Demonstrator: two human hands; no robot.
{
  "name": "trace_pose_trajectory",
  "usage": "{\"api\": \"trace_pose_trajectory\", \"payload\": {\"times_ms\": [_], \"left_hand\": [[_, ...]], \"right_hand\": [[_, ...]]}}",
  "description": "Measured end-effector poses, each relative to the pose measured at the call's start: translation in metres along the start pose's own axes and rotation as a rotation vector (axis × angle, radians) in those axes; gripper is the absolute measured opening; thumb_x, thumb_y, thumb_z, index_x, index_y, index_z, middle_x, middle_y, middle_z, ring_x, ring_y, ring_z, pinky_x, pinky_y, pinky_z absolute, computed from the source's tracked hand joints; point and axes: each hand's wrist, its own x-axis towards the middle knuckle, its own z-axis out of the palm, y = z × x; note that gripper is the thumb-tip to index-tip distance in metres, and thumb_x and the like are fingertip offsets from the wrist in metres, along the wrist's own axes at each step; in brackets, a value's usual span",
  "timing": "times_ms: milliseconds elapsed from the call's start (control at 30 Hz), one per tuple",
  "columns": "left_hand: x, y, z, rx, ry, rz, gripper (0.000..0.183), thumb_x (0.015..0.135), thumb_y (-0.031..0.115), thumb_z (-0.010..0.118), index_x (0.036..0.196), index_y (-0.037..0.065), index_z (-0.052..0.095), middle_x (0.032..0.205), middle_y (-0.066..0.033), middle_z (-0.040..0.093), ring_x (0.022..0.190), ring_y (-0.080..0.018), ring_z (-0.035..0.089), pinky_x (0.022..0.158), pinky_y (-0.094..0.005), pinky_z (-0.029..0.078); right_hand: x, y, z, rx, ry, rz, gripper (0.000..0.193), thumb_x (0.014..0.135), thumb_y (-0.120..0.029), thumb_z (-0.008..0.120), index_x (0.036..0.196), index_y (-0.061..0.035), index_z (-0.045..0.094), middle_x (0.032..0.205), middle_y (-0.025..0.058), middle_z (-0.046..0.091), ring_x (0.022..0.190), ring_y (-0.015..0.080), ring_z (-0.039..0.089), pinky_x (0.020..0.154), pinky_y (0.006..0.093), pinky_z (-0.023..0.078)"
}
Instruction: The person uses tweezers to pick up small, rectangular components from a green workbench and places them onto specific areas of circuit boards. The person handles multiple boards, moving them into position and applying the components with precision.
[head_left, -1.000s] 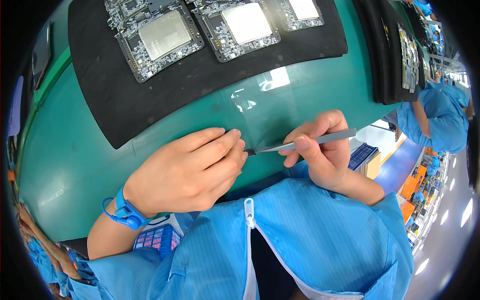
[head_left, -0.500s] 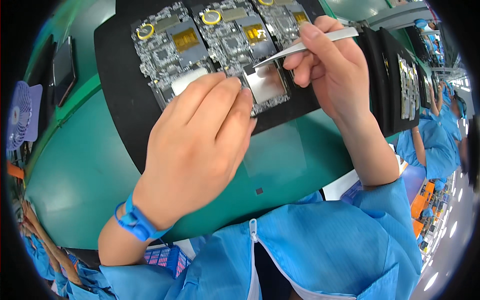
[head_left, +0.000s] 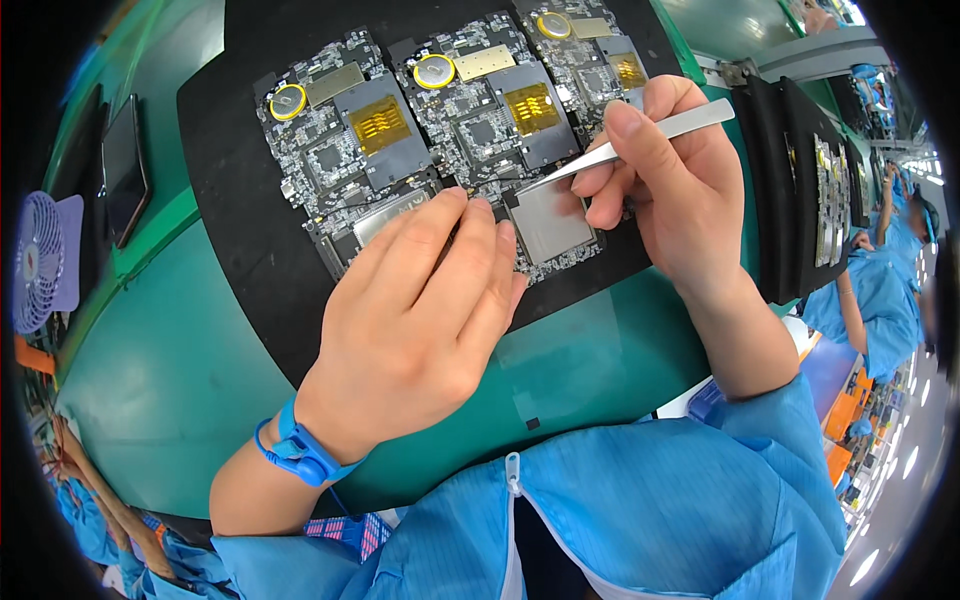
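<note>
My right hand is closed around metal tweezers. Their fine tips touch or hover just over the upper edge of a silver metal shield on the middle circuit board. A small dark spot shows at the shield's upper left corner, by the tips. My left hand lies palm down with its fingers bent close together, fingertips on that board's lower left side. The thumb is mostly hidden. It partly covers the left circuit board. Each board carries a yellow-rimmed coin cell and an amber film patch.
A third circuit board lies at the far right of the black mat. Black trays with boards stand at right. On the green table are a small dark square, a phone-like dark device and a purple fan.
The boards and mat appear lower in the picture, and both hands keep their places over the middle board. The dark patch at the tweezer tips looks smaller now.
</note>
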Motion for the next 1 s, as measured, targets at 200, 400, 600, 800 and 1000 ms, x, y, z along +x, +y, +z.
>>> {"api": "trace_pose_trajectory", "payload": {"times_ms": [200, 400, 600, 800, 1000], "left_hand": [[0.0014, 0.0002, 0.0001, 0.009, -0.008, 0.005, 0.036, 0.059, 0.005, 0.074, 0.093, -0.004, 0.067, 0.099, -0.0154, 0.062, 0.095, -0.0301, 0.061, 0.079, -0.0364, 0.052], [0.0009, -0.0001, -0.0009, 0.008, -0.008, 0.008, 0.036, 0.059, 0.005, 0.074, 0.094, -0.004, 0.067, 0.099, -0.0151, 0.062, 0.095, -0.0302, 0.060, 0.080, -0.0367, 0.052], [0.0018, 0.0001, -0.0014, 0.015, -0.012, 0.011, 0.035, 0.060, 0.006, 0.074, 0.094, -0.004, 0.067, 0.099, -0.0149, 0.063, 0.095, -0.0300, 0.060, 0.079, -0.0367, 0.052], [0.0015, -0.0003, -0.0014, 0.016, -0.011, 0.012, 0.035, 0.060, 0.006, 0.074, 0.093, -0.004, 0.067, 0.098, -0.0149, 0.063, 0.094, -0.0298, 0.061, 0.078, -0.0365, 0.052], [0.0011, -0.0002, -0.0011, 0.017, -0.006, 0.010, 0.034, 0.060, 0.006, 0.075, 0.092, -0.003, 0.067, 0.098, -0.0151, 0.063, 0.094, -0.0297, 0.061, 0.078, -0.0362, 0.052]], "right_hand": [[0.0003, 0.0034, -0.0009, 0.027, -0.014, -0.024, 0.023, 0.092, -0.016, 0.056, 0.092, -0.0044, 0.037, 0.067, 0.0118, 0.061, 0.052, 0.0128, 0.062, 0.045, 0.0205, 0.050], [-0.0014, 0.0026, 0.0013, 0.029, -0.015, -0.043, 0.022, 0.093, -0.015, 0.056, 0.092, -0.0042, 0.037, 0.067, 0.0109, 0.061, 0.053, 0.0122, 0.062, 0.045, 0.0202, 0.050], [-0.0026, 0.0051, 0.0023, 0.057, -0.017, -0.061, 0.021, 0.092, -0.014, 0.056, 0.092, -0.0044, 0.038, 0.068, 0.0093, 0.061, 0.054, 0.0108, 0.062, 0.045, 0.0196, 0.050], [-0.0038, 0.0068, 0.0028, 0.034, -0.021, -0.091, 0.020, 0.093, -0.013, 0.056, 0.093, -0.0047, 0.038, 0.068, 0.0083, 0.060, 0.054, 0.0095, 0.061, 0.045, 0.0188, 0.049], [-0.0040, 0.0067, 0.0031, 0.037, -0.014, -0.082, 0.020, 0.093, -0.013, 0.056, 0.094, -0.0048, 0.038, 0.068, 0.0083, 0.060, 0.054, 0.0092, 0.061, 0.045, 0.0183, 0.049]]}}
